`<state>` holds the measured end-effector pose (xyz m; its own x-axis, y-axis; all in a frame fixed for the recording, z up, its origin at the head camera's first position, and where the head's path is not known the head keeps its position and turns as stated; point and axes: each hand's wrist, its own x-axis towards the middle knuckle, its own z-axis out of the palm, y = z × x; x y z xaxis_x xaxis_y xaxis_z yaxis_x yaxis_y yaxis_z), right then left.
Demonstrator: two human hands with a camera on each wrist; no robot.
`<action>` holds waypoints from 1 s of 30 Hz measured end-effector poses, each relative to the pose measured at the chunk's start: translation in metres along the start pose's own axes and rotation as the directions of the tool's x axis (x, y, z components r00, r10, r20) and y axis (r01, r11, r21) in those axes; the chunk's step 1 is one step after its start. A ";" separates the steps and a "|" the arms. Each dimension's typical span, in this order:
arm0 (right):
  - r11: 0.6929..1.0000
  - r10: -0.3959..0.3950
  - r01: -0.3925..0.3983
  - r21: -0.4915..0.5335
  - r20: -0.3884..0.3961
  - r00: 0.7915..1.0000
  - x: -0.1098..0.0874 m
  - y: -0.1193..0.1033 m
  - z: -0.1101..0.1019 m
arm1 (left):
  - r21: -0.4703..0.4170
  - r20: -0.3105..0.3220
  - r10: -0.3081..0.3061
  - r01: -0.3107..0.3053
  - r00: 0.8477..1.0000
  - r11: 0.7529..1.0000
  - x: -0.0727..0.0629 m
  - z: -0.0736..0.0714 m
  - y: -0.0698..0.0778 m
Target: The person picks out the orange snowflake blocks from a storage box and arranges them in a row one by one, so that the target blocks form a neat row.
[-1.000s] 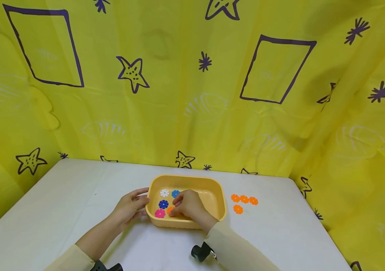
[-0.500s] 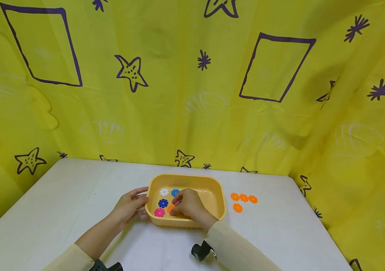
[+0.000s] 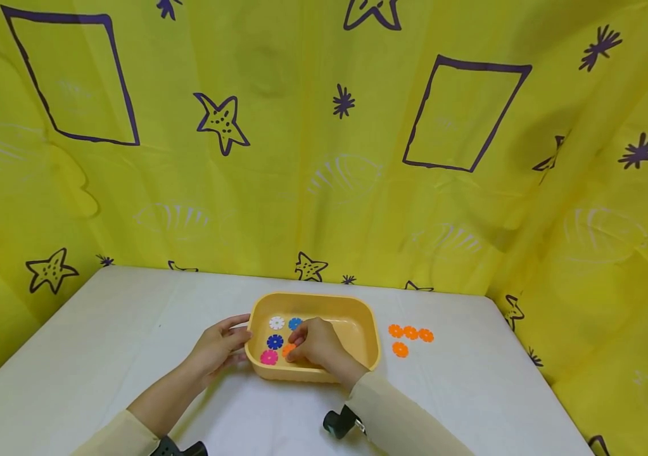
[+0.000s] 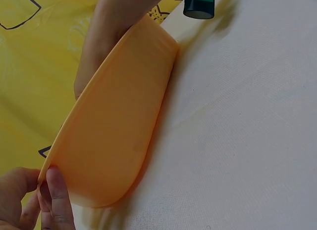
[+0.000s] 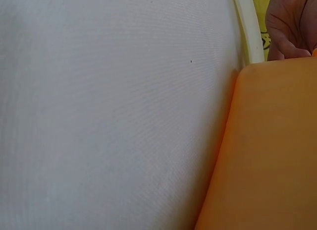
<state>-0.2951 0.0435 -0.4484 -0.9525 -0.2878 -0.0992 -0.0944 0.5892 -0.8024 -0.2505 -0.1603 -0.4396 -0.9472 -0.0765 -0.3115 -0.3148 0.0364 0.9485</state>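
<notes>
A yellow curtain [image 3: 324, 139] printed with dark stars and outlined squares hangs behind and along the right side of the white desk [image 3: 101, 342]. Toward the far edge of the desk, about midway across, sits a pale orange tub [image 3: 358, 316], its long side running left to right. The left hand [image 3: 218, 347] rests against the tub's left end, thumb on the rim and fingers nearly straight along the outer wall, touching rather than clutching. The right hand [image 3: 315, 343] reaches down inside the tub, its fingers curled and pinching an orange disc [image 3: 287, 350] that lies on the tub floor near the front wall. Beside it in the tub are a pink disc [image 3: 269, 358], a dark blue disc [image 3: 275, 342], a white disc [image 3: 277, 323] and a light blue disc [image 3: 295, 323], all lying flat in the left half. On the desk just right of the tub, four orange discs [image 3: 410, 332] lie close together, three in a row and one in front.
</notes>
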 end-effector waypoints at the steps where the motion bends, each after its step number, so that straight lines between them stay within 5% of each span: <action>1: 1.000 -0.002 0.002 -0.005 0.001 1.000 0.000 0.000 0.000 | -0.001 0.001 0.000 0.000 1.000 1.000 0.000 0.000 0.000; 30: 0.999 -0.051 0.051 -0.008 0.043 0.998 0.002 0.001 -0.007 | -0.007 0.013 0.017 -0.017 1.000 1.000 0.000 0.000 -0.002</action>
<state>-0.2992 0.0487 -0.4456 -0.9333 -0.3494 -0.0833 -0.1456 0.5800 -0.8015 -0.2503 -0.1605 -0.4413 -0.9532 -0.0631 -0.2958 -0.2981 0.0311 0.9540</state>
